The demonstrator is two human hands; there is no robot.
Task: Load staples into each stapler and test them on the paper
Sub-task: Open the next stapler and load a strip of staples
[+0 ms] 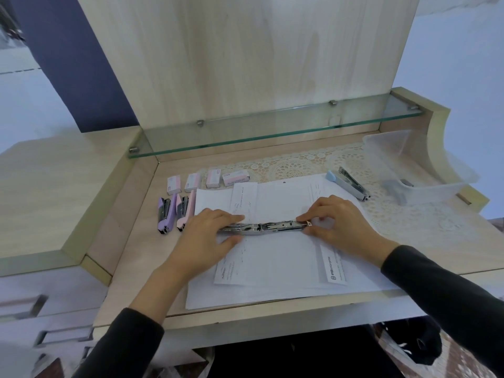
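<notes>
Now, mid-frame, my left hand [210, 233] and right hand [341, 225] grasp both ends of the stapler [264, 227], splayed flat on paper [286, 263], probably for loading.

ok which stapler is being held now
The silver stapler flat on the paper, left hand and right hand at its ends; purple, pink and blue ones lie untouched.

Just 1 view, head-worn and wide-angle. Looking forward and down onto the desk [131, 255], close above the paper [286, 263], facing the wooden back panel [245, 64].
</notes>
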